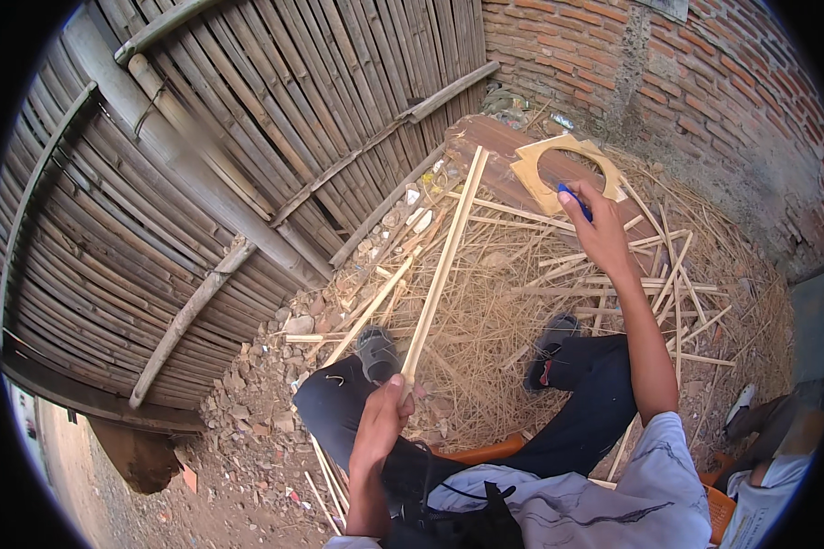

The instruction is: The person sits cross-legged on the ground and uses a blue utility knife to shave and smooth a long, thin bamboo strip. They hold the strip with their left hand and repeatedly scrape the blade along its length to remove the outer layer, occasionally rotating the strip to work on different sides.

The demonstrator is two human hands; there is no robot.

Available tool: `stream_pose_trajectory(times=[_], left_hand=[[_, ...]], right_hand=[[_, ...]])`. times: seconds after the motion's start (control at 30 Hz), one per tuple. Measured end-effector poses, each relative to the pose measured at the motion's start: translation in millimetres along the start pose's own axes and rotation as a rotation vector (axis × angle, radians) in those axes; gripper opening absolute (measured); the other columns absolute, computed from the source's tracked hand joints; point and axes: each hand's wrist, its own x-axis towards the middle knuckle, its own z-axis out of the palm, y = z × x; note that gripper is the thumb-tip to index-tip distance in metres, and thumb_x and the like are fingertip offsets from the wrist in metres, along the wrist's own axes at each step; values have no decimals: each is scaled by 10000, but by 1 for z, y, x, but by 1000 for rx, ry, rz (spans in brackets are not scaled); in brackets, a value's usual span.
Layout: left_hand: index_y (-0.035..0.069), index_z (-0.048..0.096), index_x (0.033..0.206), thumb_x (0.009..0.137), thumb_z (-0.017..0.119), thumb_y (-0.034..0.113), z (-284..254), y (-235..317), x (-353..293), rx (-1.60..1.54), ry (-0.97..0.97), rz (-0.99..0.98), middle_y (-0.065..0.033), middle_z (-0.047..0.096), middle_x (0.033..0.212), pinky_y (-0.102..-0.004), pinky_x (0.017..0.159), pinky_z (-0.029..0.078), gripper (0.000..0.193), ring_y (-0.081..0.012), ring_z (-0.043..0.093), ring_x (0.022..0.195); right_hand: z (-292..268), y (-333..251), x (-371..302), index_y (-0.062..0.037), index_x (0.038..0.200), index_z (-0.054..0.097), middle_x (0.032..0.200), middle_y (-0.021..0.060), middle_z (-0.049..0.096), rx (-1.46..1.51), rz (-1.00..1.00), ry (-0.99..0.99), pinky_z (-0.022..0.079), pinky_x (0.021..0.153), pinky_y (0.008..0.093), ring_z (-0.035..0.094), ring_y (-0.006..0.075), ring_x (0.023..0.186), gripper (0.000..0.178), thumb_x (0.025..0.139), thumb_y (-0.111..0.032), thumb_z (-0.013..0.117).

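Note:
My left hand (384, 418) is closed around the lower end of a long, pale bamboo strip (447, 261). The strip slants up and away, and its far end reaches the brown wooden board (496, 139). In my right hand (601, 231) is a small blue object (573, 200), gripped between thumb and fingers; its exact kind is hard to make out. Just beyond those fingers, a tan flat piece with a large round hole (530, 175) and a jagged outer edge lies on the board.
Several cut bamboo strips (677, 279) lie scattered on shavings (485, 302) at the right. A bamboo slat wall (339, 101) rises at the left, a brick wall (705, 82) at the back right. Rubble (247, 403) covers the left ground. Another person's leg (755, 421) shows at the right.

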Motion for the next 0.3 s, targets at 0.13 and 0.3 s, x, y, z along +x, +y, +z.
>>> stream_pose_trajectory(times=[0.13,0.3], left_hand=[[14,734,1161,1196,399,478,12,9,6,-46,-10,95,63,380,738,-280,583,295,573,-79,327,633],[4,730,1293,1184,473,498,18,14,15,-94,-54,222,59,389,740,-283,583,314,567,-81,357,648]], right_hand=[[23,-51,-35,-37,1190,705,928,168,776,92,-212,-128,577,747,421,772,324,813,366,1081,-386,702],[54,-66,-68,-94,1214,720,953,189,790,96,-496,-234,612,745,432,797,321,815,329,1062,-386,731]])
